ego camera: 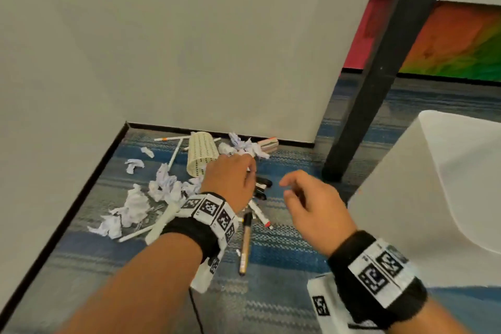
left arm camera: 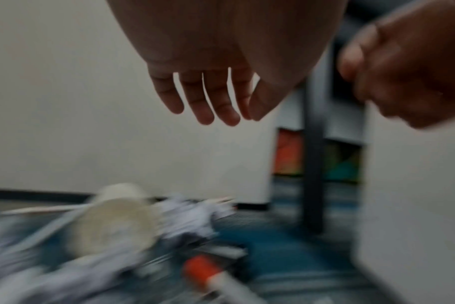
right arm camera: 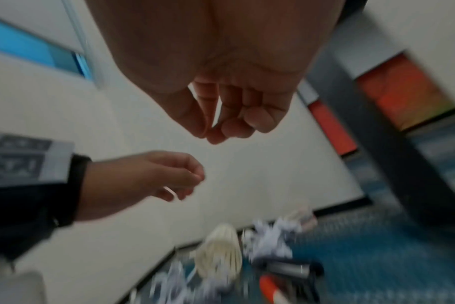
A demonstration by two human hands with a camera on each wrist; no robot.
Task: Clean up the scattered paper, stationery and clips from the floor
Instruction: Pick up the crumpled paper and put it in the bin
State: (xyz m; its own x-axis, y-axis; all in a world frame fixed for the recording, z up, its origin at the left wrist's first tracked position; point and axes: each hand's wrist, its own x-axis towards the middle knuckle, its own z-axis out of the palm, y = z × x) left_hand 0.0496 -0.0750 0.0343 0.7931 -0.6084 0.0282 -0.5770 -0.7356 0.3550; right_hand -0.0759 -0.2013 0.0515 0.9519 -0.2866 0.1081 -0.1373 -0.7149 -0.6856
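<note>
Blue striped carpet floor (ego camera: pixel 284 260) by white wall: left hand (ego camera: pixel 230 179) & right hand (ego camera: pixel 311 206) hover empty, grip loose, over crumpled white paper balls (ego camera: pixel 165 184); pickup just starting, next needs pinching one ball

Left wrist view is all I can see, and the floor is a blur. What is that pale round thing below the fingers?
Observer: A cream perforated pen holder, lying on its side by the wall.
Operator: Any pens closer to me?
Observer: Yes, a gold-barrelled marker lies on the carpet, nearer you than the holder.
Operator: Where is most of the paper?
Observer: Crumpled paper is heaped to the left of the left hand.
</note>
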